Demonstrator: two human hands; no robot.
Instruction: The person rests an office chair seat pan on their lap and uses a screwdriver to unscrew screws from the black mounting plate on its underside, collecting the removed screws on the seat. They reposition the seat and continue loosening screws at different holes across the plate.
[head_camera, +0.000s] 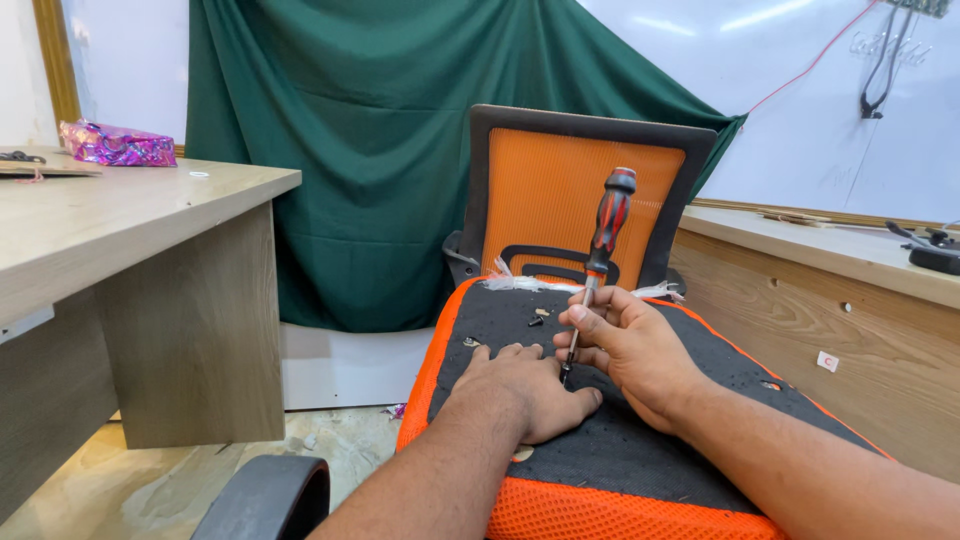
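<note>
The right hand (625, 345) pinches the shaft of a red-and-black screwdriver (600, 250), upright on the upturned orange chair seat (620, 440); the left hand (525, 385) presses flat beside it, holding nothing

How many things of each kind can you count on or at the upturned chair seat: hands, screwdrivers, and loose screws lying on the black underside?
Hands: 2, the left hand pressed flat on the seat and the right hand
Screwdrivers: 1, the red and black screwdriver in the right hand
Loose screws: 1 dark screw clearly seen; other specks too small to tell
Total: 4
</note>
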